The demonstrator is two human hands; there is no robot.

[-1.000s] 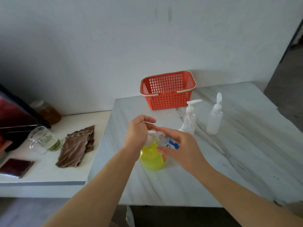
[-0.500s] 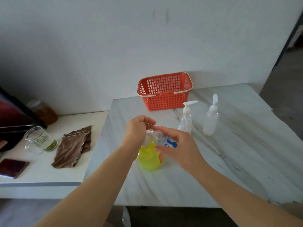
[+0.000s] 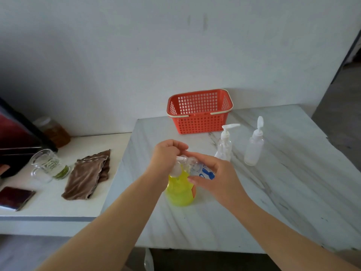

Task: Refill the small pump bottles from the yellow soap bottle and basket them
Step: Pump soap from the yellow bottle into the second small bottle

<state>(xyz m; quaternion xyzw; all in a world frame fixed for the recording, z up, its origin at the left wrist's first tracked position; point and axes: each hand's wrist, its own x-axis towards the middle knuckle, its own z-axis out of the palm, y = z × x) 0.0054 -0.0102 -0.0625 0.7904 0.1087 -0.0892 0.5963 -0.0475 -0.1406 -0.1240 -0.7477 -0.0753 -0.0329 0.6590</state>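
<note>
I see the yellow soap bottle (image 3: 180,192) standing upright on the worktop (image 3: 273,192). It is near the front edge and a bit toward the left side. The left hand (image 3: 166,155) sits on top of it. Its fingers are curled down over the white pump (image 3: 180,159) and grip it.

The right hand (image 3: 216,177) is just beside it, on the right. It holds a small clear bottle (image 3: 201,171) with blue marks on it. The fingers and thumb are bent round the bottle. That little bottle is tipped over, and its top end points at the pump. The hands cover that spot, so I cannot tell if the two are touching.

Further back, near the middle of the worktop, stand two more little bottles. The pump bottle (image 3: 224,143) is clear and has a white pump on top. The cloudy bottle (image 3: 254,149) is to its right, a little apart, with its cap flipped up. Both stand upright. The red basket (image 3: 199,112) sits at the back edge, close to the wall, behind the pump bottle.

A white shelf (image 3: 58,202) runs along the worktop's left edge. On it lies a folded brown cloth (image 3: 88,175), close to the worktop. Left of the cloth stands a glass cup (image 3: 46,167) with something green in it. Behind the cup is a jar (image 3: 54,130) with brown stuff inside. A dark flat thing (image 3: 15,196) lies near the shelf's front edge, far to the left.
</note>
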